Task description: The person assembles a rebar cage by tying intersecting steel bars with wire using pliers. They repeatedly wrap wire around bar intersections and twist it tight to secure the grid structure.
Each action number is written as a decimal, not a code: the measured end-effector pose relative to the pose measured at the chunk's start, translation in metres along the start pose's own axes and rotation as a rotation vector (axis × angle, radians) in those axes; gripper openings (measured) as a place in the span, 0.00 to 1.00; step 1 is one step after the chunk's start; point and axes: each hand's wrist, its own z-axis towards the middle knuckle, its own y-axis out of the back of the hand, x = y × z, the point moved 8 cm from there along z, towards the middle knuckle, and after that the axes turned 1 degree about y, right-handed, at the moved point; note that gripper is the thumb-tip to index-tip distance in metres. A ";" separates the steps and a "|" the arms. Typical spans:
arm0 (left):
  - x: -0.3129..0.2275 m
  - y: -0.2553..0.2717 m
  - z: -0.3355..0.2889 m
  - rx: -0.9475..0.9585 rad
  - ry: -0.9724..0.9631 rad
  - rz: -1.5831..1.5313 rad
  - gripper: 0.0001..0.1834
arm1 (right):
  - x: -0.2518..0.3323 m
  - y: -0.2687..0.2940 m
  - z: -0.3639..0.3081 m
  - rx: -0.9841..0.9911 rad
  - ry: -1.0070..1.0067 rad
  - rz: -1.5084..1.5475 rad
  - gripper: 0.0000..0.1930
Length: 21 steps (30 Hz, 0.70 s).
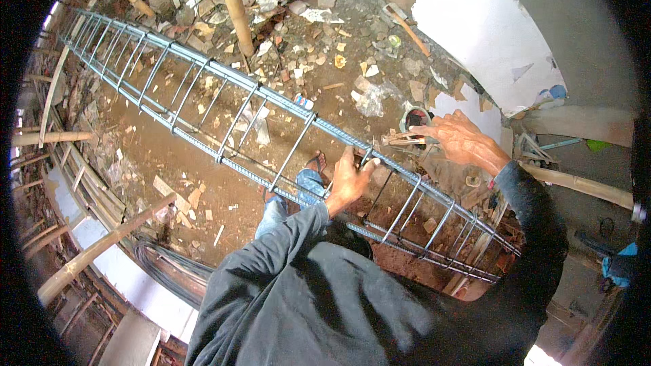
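Observation:
A long rebar cage (252, 88) of ribbed steel bars and square stirrups stretches from the far left to the near right in front of me. My left hand (349, 179) is closed on it, thumb and fingers round a stirrup where it meets the upper bars. Beyond the cage, to the right, my right hand (468, 141) is raised with its fingers bent and drawn together, pointing left. What they hold, if anything, is too small to make out. Just past those fingertips is a small round container (415, 118), dark inside.
Bamboo poles stand at the back (234, 7) and lean in from the left (102, 251). Rubble and scraps litter the dirt floor (152, 142). A wooden-handled tool (408, 30) lies near a white panel (485, 34). Bundled dark rods (166, 268) lie at lower left.

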 end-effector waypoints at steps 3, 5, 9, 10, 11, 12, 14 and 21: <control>-0.012 0.003 -0.002 -0.094 -0.059 0.008 0.21 | -0.002 -0.003 0.011 0.015 0.065 0.032 0.39; -0.013 0.004 -0.001 -0.109 -0.062 -0.018 0.21 | -0.002 -0.004 0.016 0.057 0.089 0.042 0.39; -0.012 0.004 0.001 -0.132 -0.125 -0.031 0.23 | -0.001 0.001 0.025 0.077 0.115 -0.006 0.40; -0.012 0.004 0.000 -0.138 -0.137 -0.020 0.23 | 0.001 0.004 0.026 0.055 0.143 -0.008 0.41; -0.010 0.004 0.000 -0.135 -0.143 -0.005 0.23 | 0.001 0.006 0.027 0.051 0.136 -0.015 0.40; -0.009 0.003 0.000 -0.133 -0.149 0.010 0.24 | 0.001 0.006 0.027 0.049 0.145 -0.013 0.40; -0.005 0.002 0.000 -0.137 -0.136 0.020 0.25 | 0.002 0.007 0.027 0.023 0.160 -0.014 0.39; -0.003 0.001 -0.001 -0.142 -0.111 -0.005 0.27 | 0.002 0.006 0.026 -0.108 0.170 -0.162 0.33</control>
